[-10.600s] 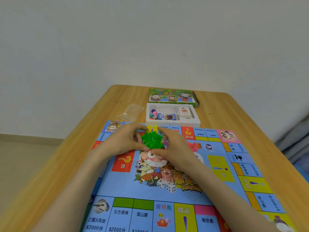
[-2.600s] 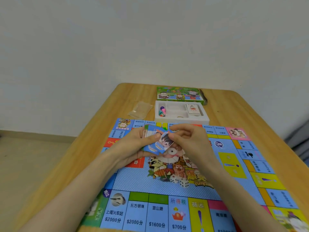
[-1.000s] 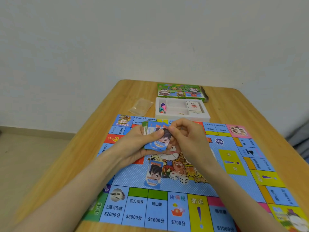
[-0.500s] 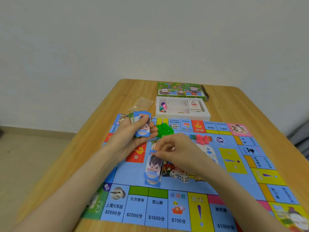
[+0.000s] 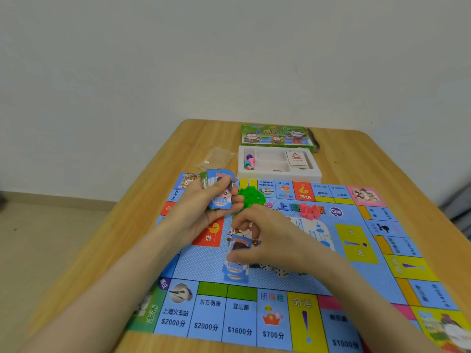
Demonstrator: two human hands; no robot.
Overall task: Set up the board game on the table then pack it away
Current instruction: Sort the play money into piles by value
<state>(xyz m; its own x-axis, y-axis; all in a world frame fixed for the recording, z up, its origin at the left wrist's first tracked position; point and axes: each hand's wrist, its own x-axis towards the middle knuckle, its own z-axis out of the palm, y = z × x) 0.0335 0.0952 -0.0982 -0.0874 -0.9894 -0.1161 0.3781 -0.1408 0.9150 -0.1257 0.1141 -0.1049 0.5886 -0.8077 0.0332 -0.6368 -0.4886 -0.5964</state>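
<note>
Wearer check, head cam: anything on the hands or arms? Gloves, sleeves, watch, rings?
Nothing worn shows. The left hand and right hand are bare: no gloves, no rings visible. The left forearm and right forearm are bare to the frame edge, no sleeves, watch or bands in view.

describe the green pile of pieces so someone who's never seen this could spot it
Start at the game board spread over the wooden table. Near its far edge, in front of the white tray, sits the green pile, beside the left hand. The only other heap, further right, is pink-red.
</note>
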